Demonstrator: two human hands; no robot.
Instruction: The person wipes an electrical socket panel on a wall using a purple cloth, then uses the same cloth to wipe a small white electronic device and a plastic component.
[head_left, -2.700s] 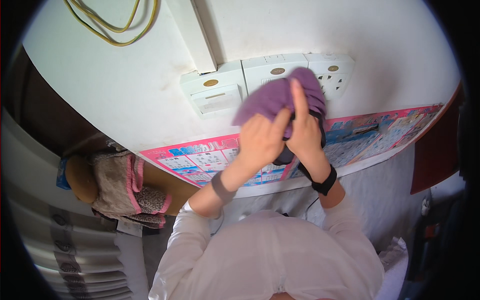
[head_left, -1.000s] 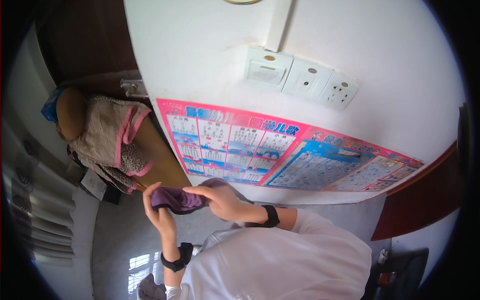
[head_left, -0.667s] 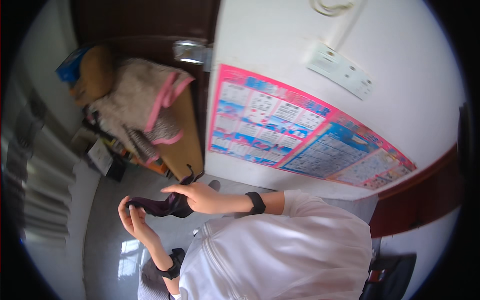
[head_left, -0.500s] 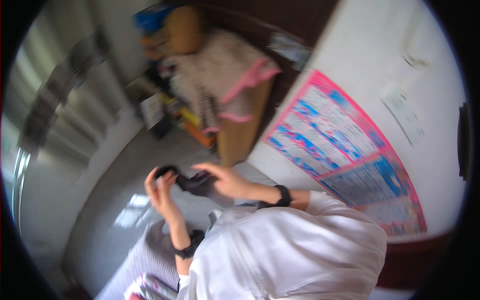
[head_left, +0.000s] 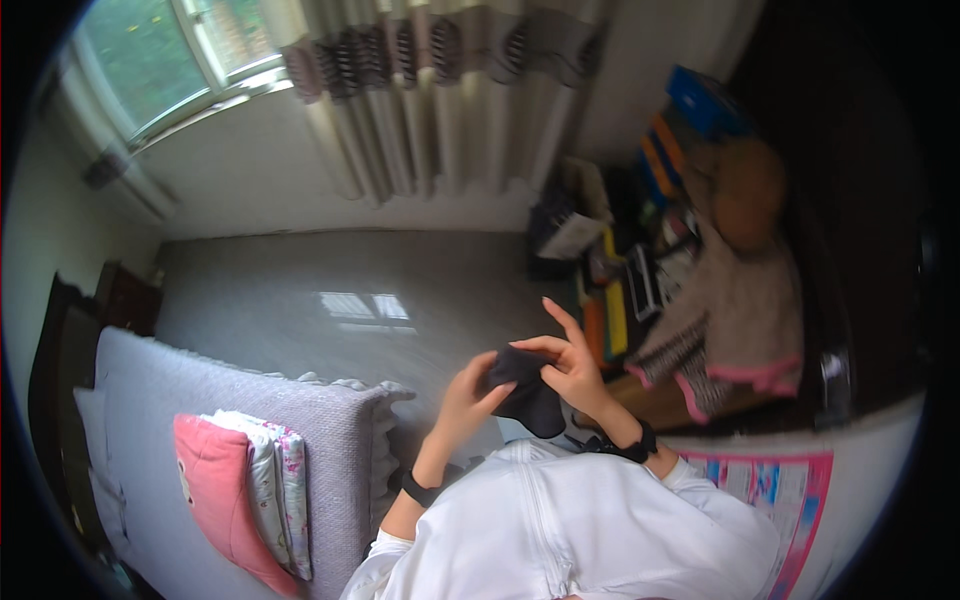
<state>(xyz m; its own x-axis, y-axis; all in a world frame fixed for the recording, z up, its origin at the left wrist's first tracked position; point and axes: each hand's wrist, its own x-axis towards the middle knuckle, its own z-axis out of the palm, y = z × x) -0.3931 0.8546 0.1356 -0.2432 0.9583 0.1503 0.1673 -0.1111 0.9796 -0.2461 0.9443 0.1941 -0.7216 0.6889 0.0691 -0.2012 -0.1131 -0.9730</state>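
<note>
A dark grey sock (head_left: 533,405) hangs between my two hands in front of my white jacket. My left hand (head_left: 466,402) grips its left side, the thumb lying over the cloth and the fingers behind. At the upper right edge, my right hand (head_left: 575,372) pinches the sock, with one finger stretched up and away from it. The lower end of the sock dangles loose close to my jacket. Black bands circle both my wrists.
At left stands a bed (head_left: 340,430) bearing a folded pink quilt (head_left: 222,490) and patterned bedding. A curtain (head_left: 440,110) hangs beside a window ahead. To the right are a cluttered cabinet, draped clothes (head_left: 740,300) and a pink-edged poster (head_left: 805,510). Grey floor (head_left: 270,270) lies beyond the bed.
My view has swung left, bringing the bed and window into sight. Both hands still hold the sock; my left hand has shifted from its upper opening to its side.
</note>
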